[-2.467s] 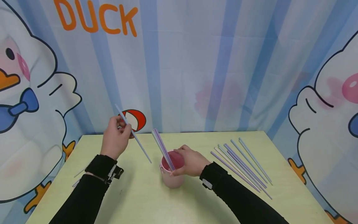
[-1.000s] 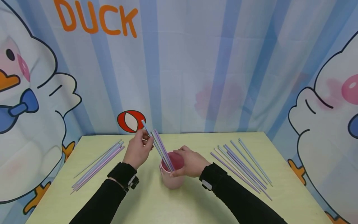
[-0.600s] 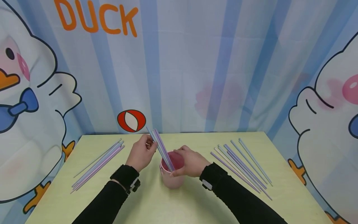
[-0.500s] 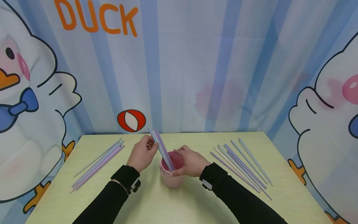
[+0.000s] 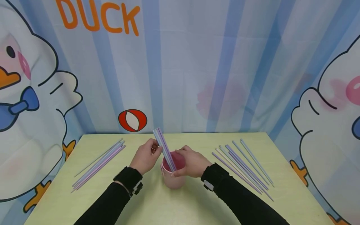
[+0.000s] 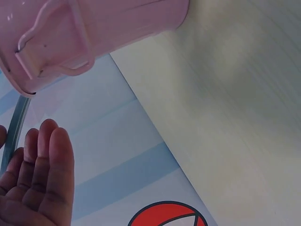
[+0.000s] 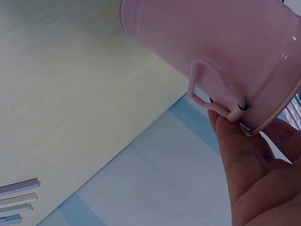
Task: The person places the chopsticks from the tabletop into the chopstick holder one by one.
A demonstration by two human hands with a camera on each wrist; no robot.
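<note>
In the head view a small pink bucket (image 5: 173, 182) stands mid-table, with a bundle of pastel chopsticks (image 5: 165, 148) leaning to the left inside it. My right hand (image 5: 192, 161) grips the bucket's rim from the right, thumb at the front; up close in the right wrist view, fingertips meet the rim beside a side handle (image 7: 200, 84). My left hand (image 5: 146, 156) is against the bundle's left side, thumb and fingers pinching a chopstick. The left wrist view shows that bluish chopstick (image 6: 16, 127) between thumb and fingers, reaching the bucket's mouth; its lower end is hidden.
On the left of the pale yellow table (image 5: 135, 203) lies a group of chopsticks (image 5: 98, 164). Several more chopsticks (image 5: 242, 167) lie spread on the right. A blue striped curtain (image 5: 182, 78) with printed ducks hangs behind the table.
My left hand has brought a blue chopstick rightward and lowered it into the bucket; in the last half second it has shifted slightly right, against the bundle. My right hand has stayed on the rim.
</note>
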